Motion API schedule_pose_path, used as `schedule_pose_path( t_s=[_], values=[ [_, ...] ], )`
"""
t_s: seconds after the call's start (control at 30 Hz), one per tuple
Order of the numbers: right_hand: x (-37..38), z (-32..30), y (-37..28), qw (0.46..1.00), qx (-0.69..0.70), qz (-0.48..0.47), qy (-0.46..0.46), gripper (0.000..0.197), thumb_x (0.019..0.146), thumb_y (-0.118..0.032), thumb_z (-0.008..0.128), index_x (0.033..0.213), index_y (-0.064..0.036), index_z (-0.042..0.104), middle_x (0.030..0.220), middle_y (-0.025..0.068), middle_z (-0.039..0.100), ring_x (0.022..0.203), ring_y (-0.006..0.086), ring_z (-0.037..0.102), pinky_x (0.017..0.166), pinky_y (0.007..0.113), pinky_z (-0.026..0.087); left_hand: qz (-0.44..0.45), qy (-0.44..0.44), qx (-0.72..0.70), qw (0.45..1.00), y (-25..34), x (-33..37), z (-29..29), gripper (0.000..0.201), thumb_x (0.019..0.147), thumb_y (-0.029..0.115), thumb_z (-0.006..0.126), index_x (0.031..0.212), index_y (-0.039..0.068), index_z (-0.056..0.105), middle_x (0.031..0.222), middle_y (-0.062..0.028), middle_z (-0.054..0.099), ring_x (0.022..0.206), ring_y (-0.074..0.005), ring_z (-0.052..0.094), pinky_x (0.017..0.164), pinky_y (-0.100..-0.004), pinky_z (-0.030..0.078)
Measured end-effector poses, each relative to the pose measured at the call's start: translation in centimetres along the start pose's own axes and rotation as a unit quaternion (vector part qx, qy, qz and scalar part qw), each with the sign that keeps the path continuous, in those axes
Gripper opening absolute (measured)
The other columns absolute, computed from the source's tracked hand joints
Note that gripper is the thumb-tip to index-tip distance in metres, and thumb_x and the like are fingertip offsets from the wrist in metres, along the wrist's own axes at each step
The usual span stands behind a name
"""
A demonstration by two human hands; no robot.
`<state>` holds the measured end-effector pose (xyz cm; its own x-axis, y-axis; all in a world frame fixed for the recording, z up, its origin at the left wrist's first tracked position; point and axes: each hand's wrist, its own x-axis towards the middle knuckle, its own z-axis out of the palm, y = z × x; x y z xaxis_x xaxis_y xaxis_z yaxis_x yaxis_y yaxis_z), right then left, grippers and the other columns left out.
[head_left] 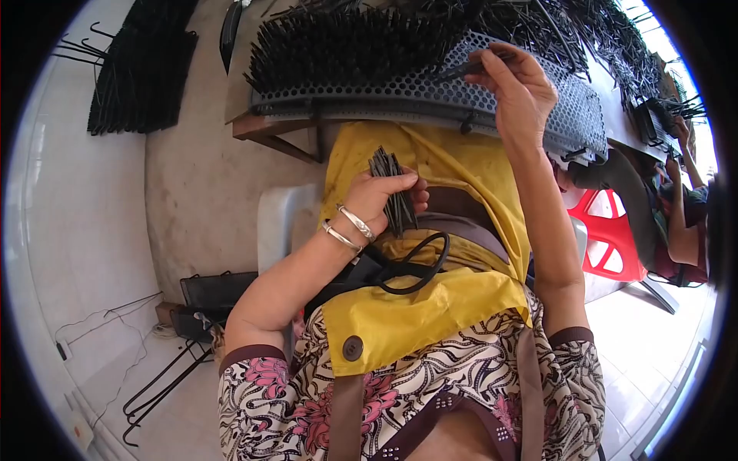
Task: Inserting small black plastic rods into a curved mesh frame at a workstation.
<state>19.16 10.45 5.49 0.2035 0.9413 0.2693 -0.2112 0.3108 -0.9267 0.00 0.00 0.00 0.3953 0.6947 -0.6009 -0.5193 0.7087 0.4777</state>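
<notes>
My left hand [372,194] is closed around a bundle of thin black sticks [395,206], held upright above my lap. My right hand [526,96] is raised over a grey perforated metal tray [550,123], with thumb and fingers pinching a slim dark stick [459,72] that points left. Many similar black pieces [338,50] stand densely packed upright in the tray's holes, filling its left and middle part. The right part of the tray shows bare holes. Where the pinched stick's tip ends against the packed pieces is hard to make out.
Behind the tray lies a heap of loose black sticks [538,31]. A yellow apron [430,303] covers my lap. To the right, another person's arm [680,230] shows near a red plastic chair [615,238]. Black pieces hang in a mass [142,73] at the far left.
</notes>
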Motion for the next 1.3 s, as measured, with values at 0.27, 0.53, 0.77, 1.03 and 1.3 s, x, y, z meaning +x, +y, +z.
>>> schedule_pose_path(
  t_s=[0.27,0.53,0.77,1.03,1.3],
  values=[
    [0.1,2.3,0.9,0.989,-0.119,-0.078,-0.030,0.016,0.081,-0.002,0.061,0.095,0.0039,0.060,0.081,0.0094,0.065,0.068,0.0122,0.062,0.062,0.023,0.053,0.002,-0.010,0.002,1.000,0.3,0.1,-0.3,0.014,0.080,0.006,0.061,0.091,-0.001,0.057,0.083,-0.0134,0.062,0.076,-0.0251,0.063,0.068,-0.0387,0.054],
    [0.6,3.7,-0.4,0.893,-0.397,-0.195,-0.087,0.014,0.079,-0.011,0.064,0.089,-0.0018,0.064,0.067,0.0065,0.063,0.056,0.0117,0.059,0.052,0.023,0.044,-0.008,-0.014,-0.004,1.000,-0.1,0.1,0.2,0.012,0.080,0.006,0.060,0.090,0.000,0.057,0.081,-0.0125,0.062,0.074,-0.0243,0.062,0.067,-0.0379,0.054],
    [2.5,5.0,-0.5,0.808,-0.516,-0.225,-0.175,0.017,0.077,-0.017,0.061,0.085,-0.0023,0.063,0.062,0.0147,0.059,0.058,0.0290,0.060,0.054,0.034,0.045,-0.017,-0.023,0.001,1.000,-0.2,0.3,0.0,0.011,0.080,0.006,0.060,0.088,0.000,0.056,0.081,-0.0115,0.061,0.073,-0.0232,0.062,0.067,-0.0378,0.053],
    [2.3,4.0,-0.5,0.796,-0.528,-0.237,-0.177,0.015,0.076,-0.014,0.062,0.083,-0.0014,0.063,0.070,0.0143,0.061,0.064,0.0305,0.060,0.059,0.035,0.047,-0.053,-0.054,0.013,0.997,-0.4,0.5,-0.2,0.013,0.080,0.006,0.059,0.091,-0.001,0.057,0.083,-0.0127,0.062,0.075,-0.0247,0.062,0.070,-0.0378,0.053],
    [1.9,4.8,-0.1,0.815,-0.473,-0.276,-0.190,0.009,0.071,-0.010,0.060,0.069,-0.0025,0.057,0.071,0.0148,0.060,0.069,0.0342,0.057,0.060,0.042,0.046,-0.097,-0.086,0.009,0.992,-0.3,0.4,-0.4,0.015,0.080,0.005,0.059,0.094,0.000,0.057,0.087,-0.0146,0.062,0.078,-0.0274,0.062,0.074,-0.0397,0.052]
  ],
)
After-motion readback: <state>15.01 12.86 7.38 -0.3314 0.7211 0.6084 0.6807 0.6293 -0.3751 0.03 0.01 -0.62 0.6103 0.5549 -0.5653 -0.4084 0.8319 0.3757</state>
